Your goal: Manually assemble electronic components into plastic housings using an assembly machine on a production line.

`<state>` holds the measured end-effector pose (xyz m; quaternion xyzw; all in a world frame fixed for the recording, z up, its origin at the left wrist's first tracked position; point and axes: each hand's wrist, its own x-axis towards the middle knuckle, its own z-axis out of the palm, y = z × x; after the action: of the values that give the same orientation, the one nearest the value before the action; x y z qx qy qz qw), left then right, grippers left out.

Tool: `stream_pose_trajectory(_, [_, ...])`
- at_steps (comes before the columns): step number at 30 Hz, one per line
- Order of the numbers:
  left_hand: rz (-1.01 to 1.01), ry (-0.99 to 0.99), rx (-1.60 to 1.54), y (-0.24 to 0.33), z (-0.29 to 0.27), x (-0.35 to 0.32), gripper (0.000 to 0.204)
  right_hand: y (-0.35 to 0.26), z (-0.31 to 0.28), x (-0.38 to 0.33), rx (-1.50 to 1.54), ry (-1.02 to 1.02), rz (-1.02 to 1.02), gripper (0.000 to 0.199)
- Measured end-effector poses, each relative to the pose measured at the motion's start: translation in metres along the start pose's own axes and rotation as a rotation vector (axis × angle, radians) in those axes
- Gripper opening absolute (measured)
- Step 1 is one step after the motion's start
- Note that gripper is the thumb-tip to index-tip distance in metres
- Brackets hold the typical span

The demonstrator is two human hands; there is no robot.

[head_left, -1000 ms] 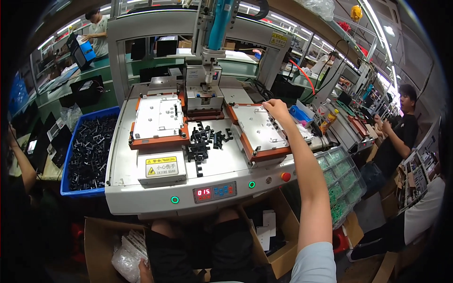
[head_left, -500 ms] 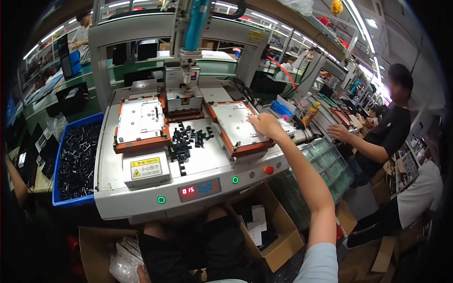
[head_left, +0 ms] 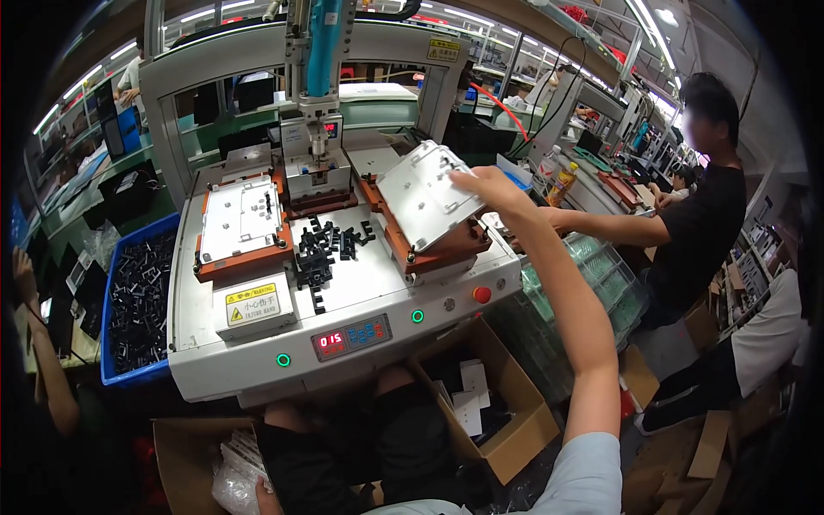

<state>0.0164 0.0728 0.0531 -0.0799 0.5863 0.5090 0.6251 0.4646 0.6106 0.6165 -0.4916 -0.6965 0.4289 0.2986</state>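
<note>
My right hand (head_left: 498, 190) is closed on the right edge of a white rectangular plate (head_left: 421, 202) with small raised clips and holes. The plate is tilted, its right side lifted off the reddish-brown fixture (head_left: 433, 256) while its lower left corner stays close to it. Low in the view, a small part of my left hand (head_left: 268, 498) shows beside a clear plastic bag (head_left: 236, 482) with white pieces in a cardboard box; most of its fingers are hidden. A second white plate (head_left: 238, 219) lies flat in the left fixture (head_left: 245, 267).
Loose black plastic parts (head_left: 318, 257) lie between the fixtures. A blue bin (head_left: 107, 343) of similar parts stands left. The machine's head (head_left: 319, 120) hangs behind. An open cardboard box (head_left: 515, 438) sits below right. A co-worker (head_left: 699, 206) reaches in at the right.
My right hand has raised the white plate from lying flat in the right fixture to a tilt. The co-worker's arm has come closer behind my hand. The view has shifted slightly.
</note>
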Motion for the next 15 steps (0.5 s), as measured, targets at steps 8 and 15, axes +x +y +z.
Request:
stream_pose_trajectory(8, [0.230, 0.137, 0.310, -0.006, -0.020, 0.019, 0.061, 0.088, -0.097, 0.000, 0.626, 0.376, -0.033, 0.040])
stream_pose_trajectory(15, [-0.158, 0.053, -0.415, 0.048, 0.084, -0.066, 0.048, 0.151, -0.117, -0.006, 0.671, 0.465, 0.102, 0.039])
